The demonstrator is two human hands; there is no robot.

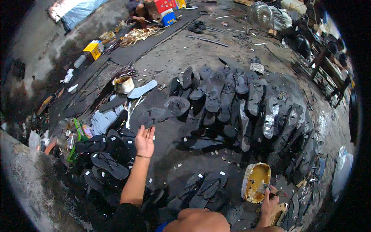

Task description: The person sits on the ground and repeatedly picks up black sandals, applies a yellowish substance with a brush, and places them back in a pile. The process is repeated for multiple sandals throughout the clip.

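My left hand (145,142) is stretched out palm up with the fingers extended, and nothing lies in it. Below and left of it are several black flip-flops (110,164) with small white tags. At the lower right, my right hand (269,200) grips a brush (263,188), its bristle end inside a cut-open tub (245,186) of yellow-brown glue. More black flip-flops (208,189) with white tags lie between my arms, near my knee. Ahead, a dark sandal (205,142) rests on its side beside rows of grey-black soles (228,92).
Crowded soles spread across the right half of the floor. A light blue insole (142,89) and a round tub (123,84) stand ahead on the left. A fan (260,14) is at the far right. Another person's arm (138,17) shows at the far left, near boxes (168,18).
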